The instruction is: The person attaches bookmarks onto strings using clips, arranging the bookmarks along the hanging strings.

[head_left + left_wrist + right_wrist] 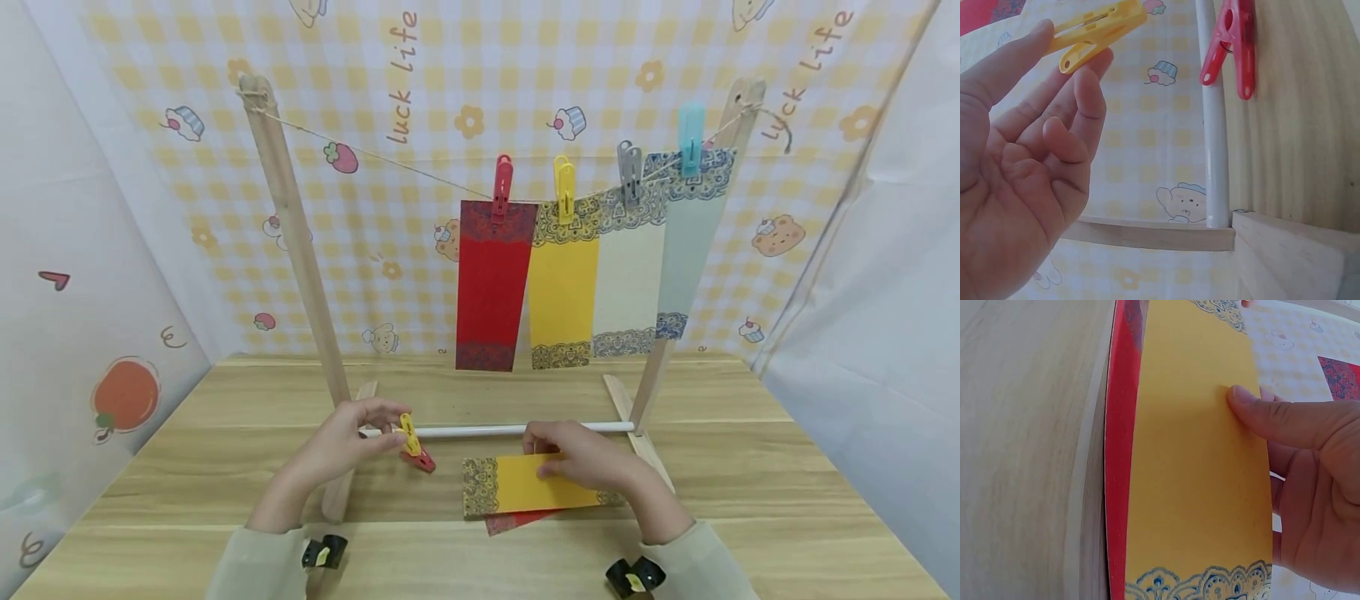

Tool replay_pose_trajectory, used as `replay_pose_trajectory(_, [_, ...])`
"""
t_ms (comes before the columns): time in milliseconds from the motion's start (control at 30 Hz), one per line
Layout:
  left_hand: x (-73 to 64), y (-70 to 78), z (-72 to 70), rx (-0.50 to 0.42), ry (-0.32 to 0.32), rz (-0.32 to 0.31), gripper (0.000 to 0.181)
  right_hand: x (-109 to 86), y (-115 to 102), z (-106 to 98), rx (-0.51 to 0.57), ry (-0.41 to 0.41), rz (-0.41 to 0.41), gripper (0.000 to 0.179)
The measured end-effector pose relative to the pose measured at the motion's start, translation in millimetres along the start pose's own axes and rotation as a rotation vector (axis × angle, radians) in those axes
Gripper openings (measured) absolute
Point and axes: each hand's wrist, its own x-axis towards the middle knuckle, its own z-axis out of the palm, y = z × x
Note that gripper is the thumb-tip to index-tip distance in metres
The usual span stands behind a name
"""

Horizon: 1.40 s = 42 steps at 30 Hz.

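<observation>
My left hand (341,450) pinches a yellow clothespin (1094,31) between thumb and fingers, above the left part of the table. Just below it a red clothespin (418,458) lies on the wood. With thumb on one face and fingers behind, my right hand (577,454) grips a yellow card (1197,450) with patterned ends. Under that card a red card (1121,456) shows along one edge. On the string hang a red card (491,287), a yellow card (564,292), a cream card (628,275) and a pale blue-green card (688,242), each held by a clothespin.
A wooden frame with a left post (296,233) and right post (738,125) carries the sagging string (375,157). A white rod (480,431) joins the posts low down. Behind hangs a checked cloth (390,292); the wooden table (420,558) lies beneath.
</observation>
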Motion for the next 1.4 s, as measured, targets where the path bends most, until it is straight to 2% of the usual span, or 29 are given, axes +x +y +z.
replay_pose_trajectory(267, [0.7, 11.9, 0.6, 0.027, 0.072, 0.003, 0.035, -0.3, -3, 0, 0.06, 0.013, -0.026, 0.013])
replay_pose_trajectory(467, [-0.3, 18.5, 0.3, 0.038, 0.101, 0.002, 0.033, 1.0, -6, 0, 0.1, 0.032, -0.049, 0.011])
replay_pose_trajectory(867, [-5.9, 37.8, -3.7, 0.064, 0.214, 0.022, 0.035, 2.3, -14, 1, 0.136, 0.125, -0.076, 0.015])
replay_pose_trajectory(1067, [-8.1, 47.5, -11.0, 0.078, 0.271, 0.027, 0.035, 4.3, -18, 1, 0.168, 0.178, -0.145, 0.015])
replay_pose_trajectory(1200, [-8.2, 55.0, -18.1, 0.092, 0.302, 0.054, 0.035, 4.5, -19, 2, 0.194, 0.202, -0.14, 0.014])
replay_pose_trajectory(1400, [-5.8, 67.6, -29.9, 0.117, 0.367, 0.131, 0.034, 5.1, -23, 3, 0.228, 0.269, -0.132, 0.014])
